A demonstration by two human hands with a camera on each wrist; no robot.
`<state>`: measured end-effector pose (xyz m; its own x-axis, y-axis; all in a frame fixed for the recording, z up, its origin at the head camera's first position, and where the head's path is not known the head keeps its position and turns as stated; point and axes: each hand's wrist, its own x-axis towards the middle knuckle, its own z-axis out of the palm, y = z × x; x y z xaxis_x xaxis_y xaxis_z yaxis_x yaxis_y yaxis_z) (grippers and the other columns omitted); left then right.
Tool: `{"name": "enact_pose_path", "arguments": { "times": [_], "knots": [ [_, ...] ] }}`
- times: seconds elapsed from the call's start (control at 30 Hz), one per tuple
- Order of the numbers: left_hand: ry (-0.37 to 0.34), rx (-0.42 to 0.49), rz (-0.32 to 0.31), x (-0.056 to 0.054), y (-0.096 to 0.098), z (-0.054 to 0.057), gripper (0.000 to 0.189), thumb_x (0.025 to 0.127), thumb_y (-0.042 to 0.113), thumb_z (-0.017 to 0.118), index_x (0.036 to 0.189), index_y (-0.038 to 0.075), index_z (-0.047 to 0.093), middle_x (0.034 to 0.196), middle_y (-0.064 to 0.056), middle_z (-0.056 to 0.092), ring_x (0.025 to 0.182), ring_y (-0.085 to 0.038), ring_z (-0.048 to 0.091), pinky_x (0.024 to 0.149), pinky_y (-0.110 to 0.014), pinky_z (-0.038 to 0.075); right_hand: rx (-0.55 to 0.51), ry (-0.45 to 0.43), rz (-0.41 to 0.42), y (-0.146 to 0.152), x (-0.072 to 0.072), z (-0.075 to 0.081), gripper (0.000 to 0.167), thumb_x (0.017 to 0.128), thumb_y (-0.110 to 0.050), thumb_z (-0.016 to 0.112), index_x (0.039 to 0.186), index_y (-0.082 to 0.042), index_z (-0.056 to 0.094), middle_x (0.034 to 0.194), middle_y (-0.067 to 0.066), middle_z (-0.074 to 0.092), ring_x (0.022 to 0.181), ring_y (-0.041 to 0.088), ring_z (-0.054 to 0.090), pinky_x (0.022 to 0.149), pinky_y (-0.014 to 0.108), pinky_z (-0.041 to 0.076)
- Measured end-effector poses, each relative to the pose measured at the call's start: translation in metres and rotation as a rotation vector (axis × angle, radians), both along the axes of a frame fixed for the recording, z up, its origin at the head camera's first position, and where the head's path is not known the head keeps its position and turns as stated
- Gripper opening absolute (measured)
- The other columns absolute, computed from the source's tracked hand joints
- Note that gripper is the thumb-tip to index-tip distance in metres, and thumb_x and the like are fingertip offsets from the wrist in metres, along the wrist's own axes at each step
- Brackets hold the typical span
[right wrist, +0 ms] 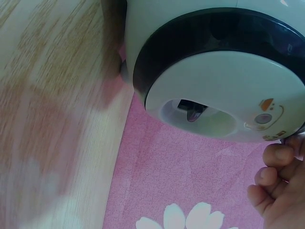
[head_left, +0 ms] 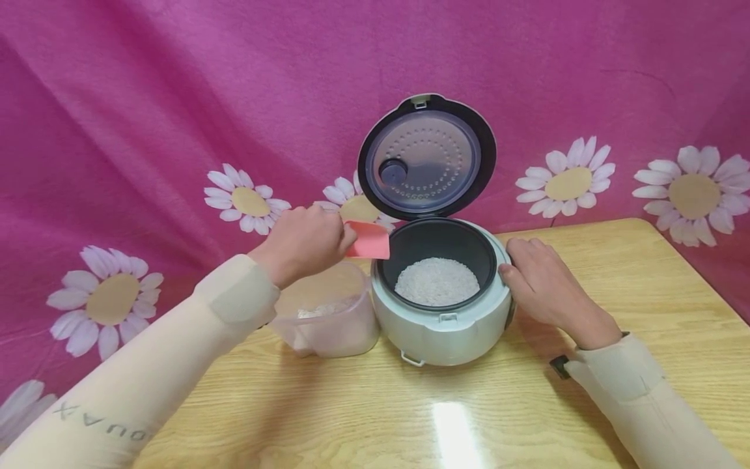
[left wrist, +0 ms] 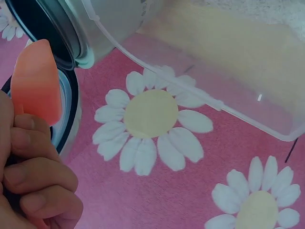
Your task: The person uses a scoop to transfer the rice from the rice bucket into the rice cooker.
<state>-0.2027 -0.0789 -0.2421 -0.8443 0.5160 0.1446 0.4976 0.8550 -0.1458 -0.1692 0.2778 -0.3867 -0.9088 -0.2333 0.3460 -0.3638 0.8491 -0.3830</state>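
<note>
The left hand [head_left: 305, 242] grips a coral-pink scoop [head_left: 373, 242] by its handle. The scoop's blade reaches over the left rim of a white rice cooker [head_left: 439, 342], whose lid [head_left: 430, 156] stands raised. Inside the dark inner pot [head_left: 410, 247] lies a mound of white rice [head_left: 437, 281]. Beneath the left hand stands a translucent pink tub [head_left: 340, 337] with some rice [head_left: 325, 309] in it. On the cooker's right side, the right hand [head_left: 545, 286] holds the edge, thumb by the rim; its curled fingers [right wrist: 277, 155] show in the right wrist view.
Cooker and tub stand side by side on a light wooden table [head_left: 351, 410]. Directly behind them hangs a magenta cloth [head_left: 263, 85] with large white daisies. At the cooker's lower front, a small white handle [head_left: 413, 359] sticks out.
</note>
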Motion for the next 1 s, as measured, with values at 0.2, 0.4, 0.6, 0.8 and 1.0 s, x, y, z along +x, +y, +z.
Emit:
{"name": "enact_pose_path", "arguments": {
  "times": [0.2, 0.4, 0.6, 0.8, 1.0],
  "knots": [
    [-0.016, 0.037, 0.021, 0.002, -0.014, 0.002, 0.04, 0.096, 0.023, 0.049, 0.058, 0.014, 0.047, 0.055, -0.001, 0.037, 0.05, -0.021, 0.042, 0.046, -0.033, 0.036, -0.001, -0.004, 0.0, 0.0, 0.001, 0.0, 0.015, 0.096, -0.019, 0.053, 0.105, -0.007, 0.055, 0.085, 0.006, 0.052, 0.085, 0.022, 0.044, 0.075, 0.039, 0.037],
    [-0.033, 0.073, 0.064, 0.007, -0.033, 0.001, 0.042, 0.094, 0.02, 0.047, 0.053, 0.015, 0.039, 0.051, 0.003, 0.03, 0.05, -0.017, 0.033, 0.045, -0.031, 0.031, 0.002, -0.012, -0.002, 0.0, 0.001, -0.001, 0.017, 0.096, -0.02, 0.053, 0.107, -0.007, 0.055, 0.086, 0.006, 0.052, 0.086, 0.023, 0.045, 0.076, 0.039, 0.038],
    [-0.059, 0.094, 0.107, 0.012, -0.051, 0.001, 0.042, 0.094, 0.02, 0.046, 0.053, 0.017, 0.037, 0.051, 0.004, 0.031, 0.051, -0.014, 0.032, 0.047, -0.03, 0.03, -0.002, -0.017, -0.005, 0.0, 0.0, 0.0, 0.018, 0.096, -0.02, 0.053, 0.108, -0.007, 0.055, 0.087, 0.007, 0.053, 0.087, 0.023, 0.045, 0.076, 0.039, 0.039],
    [-0.113, 0.101, 0.159, 0.016, -0.071, -0.006, 0.044, 0.097, 0.023, 0.045, 0.053, 0.017, 0.039, 0.052, 0.004, 0.031, 0.051, -0.013, 0.032, 0.047, -0.03, 0.031, -0.004, -0.008, 0.004, 0.0, 0.0, 0.0, 0.017, 0.096, -0.02, 0.052, 0.107, -0.007, 0.055, 0.086, 0.007, 0.053, 0.087, 0.023, 0.045, 0.075, 0.039, 0.038],
    [-0.154, 0.085, 0.21, 0.021, -0.088, -0.022, 0.045, 0.098, 0.025, 0.045, 0.054, 0.017, 0.041, 0.053, 0.004, 0.033, 0.052, -0.015, 0.036, 0.048, -0.032, 0.034, -0.007, -0.009, 0.005, 0.0, 0.0, 0.0, 0.018, 0.096, -0.021, 0.053, 0.109, -0.007, 0.055, 0.088, 0.006, 0.054, 0.087, 0.022, 0.045, 0.076, 0.038, 0.039]
  ]
}}
